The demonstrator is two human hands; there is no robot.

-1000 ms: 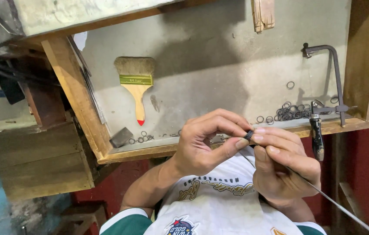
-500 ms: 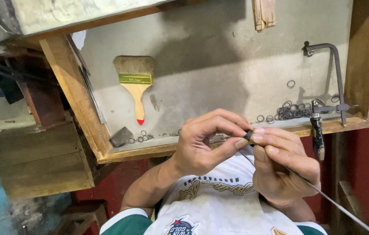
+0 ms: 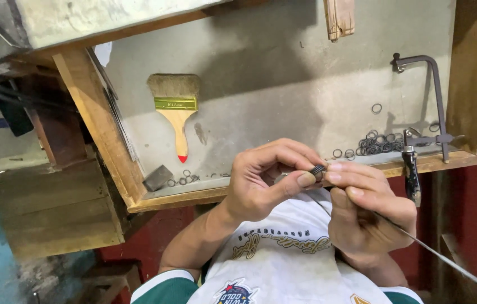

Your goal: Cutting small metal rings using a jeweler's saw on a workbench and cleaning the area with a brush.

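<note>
My left hand [image 3: 269,180] and my right hand [image 3: 368,211] meet in front of my chest, just below the front edge of a wooden tray. Between the fingertips of both hands sits a small dark metal ring [image 3: 318,169], pinched from either side. A thin metal rod [image 3: 441,259] runs from my right hand down toward the lower right corner. Whether the ring sits on the rod is hidden by my fingers.
The wooden tray [image 3: 193,197] has a grey floor. On it lie a flat paintbrush [image 3: 176,110] with a red-tipped handle, a jeweller's saw frame [image 3: 421,112], a pile of dark rings [image 3: 379,143], a few rings [image 3: 185,178] at left and a small grey block [image 3: 157,177].
</note>
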